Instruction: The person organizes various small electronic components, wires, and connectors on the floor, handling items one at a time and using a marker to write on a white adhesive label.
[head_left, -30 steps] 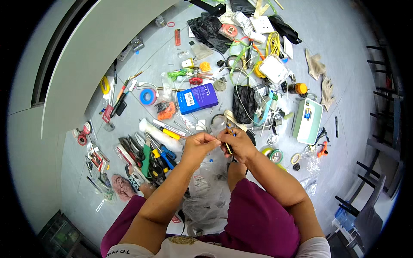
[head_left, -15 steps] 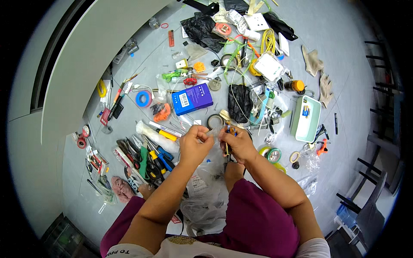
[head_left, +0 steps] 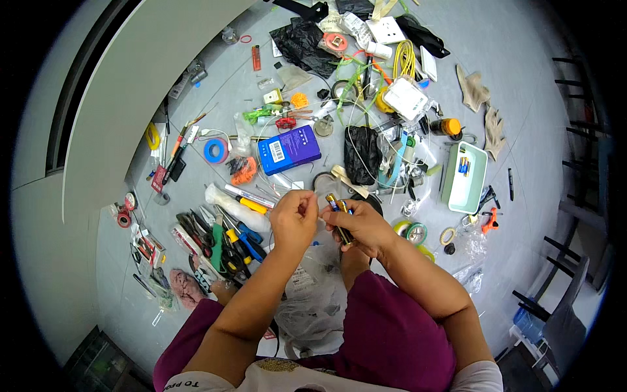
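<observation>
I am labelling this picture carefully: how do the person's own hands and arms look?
The left hand and right hand are bare, as are both forearms. The left sleeve and right sleeve are short and white; the left one carries dark lettering.

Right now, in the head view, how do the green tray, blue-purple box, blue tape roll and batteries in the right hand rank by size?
Largest to smallest:
1. Green tray
2. Blue-purple box
3. Blue tape roll
Unranked: batteries, partly covered by the right hand and seemingly nearer the camera.
</observation>
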A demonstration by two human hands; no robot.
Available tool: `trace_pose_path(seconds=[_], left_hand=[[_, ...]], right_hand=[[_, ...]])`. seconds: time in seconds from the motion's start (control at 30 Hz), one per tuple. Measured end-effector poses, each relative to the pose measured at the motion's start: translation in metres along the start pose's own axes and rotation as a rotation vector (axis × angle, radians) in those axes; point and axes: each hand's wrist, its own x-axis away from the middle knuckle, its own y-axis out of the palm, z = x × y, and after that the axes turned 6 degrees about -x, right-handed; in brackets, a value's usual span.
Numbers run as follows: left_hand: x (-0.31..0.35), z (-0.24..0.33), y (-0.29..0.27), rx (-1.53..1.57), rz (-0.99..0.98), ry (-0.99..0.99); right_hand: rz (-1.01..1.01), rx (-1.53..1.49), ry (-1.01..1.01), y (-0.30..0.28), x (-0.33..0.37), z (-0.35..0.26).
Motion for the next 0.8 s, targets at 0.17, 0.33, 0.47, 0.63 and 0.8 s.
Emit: trace_pose_path(seconds=[0.17,0.33,0.47,0.63,0.8], left_hand=[[0.005,0.000,0.000,0.011,-0.058,0.082],[0.010,0.004,0.005,0.049,-0.116,0.090],[0.012,0.005,0.008,0.187,-0.180,-0.149],[0.013,-0.007,0.010,0.258,-0.252,-0.265],[0.010,0.007,0.007,-0.012,-0.148,0.161]], right_hand=[[0.045,0.030,0.010,-0.008,-0.006,0.009],[0.057,0.077,-0.056,-0.010,-0.004,0.012],[0.003,0.154,-0.079,-0.007,-0.001,0.008],[-0.034,0.209,-0.089,-0.007,0.002,0.011],[-0.023,0.332,-0.046,-0.021,-0.003,0.019]])
